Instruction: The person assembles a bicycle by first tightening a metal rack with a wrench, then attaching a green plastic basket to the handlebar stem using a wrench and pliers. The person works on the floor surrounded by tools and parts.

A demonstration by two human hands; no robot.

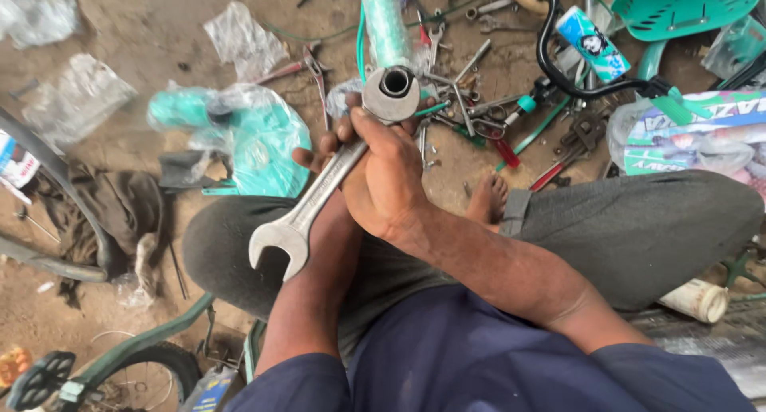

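Wrench work in hand: right hand [383, 177] fingers clamp open-ended spanner [307, 212] against steel tube end [391, 93]; left hand [327, 153] fingers curl beneath. Next move likely needs firm leverage.

The person wears a dark navy-blue shirt whose sleeves end above the elbows, leaving both forearms bare. Grey trousers of a plain, slightly dusty cloth cover the legs, with a lighter grey band at one hem. One foot [488, 198] is bare, and neither wrist carries a watch or glove
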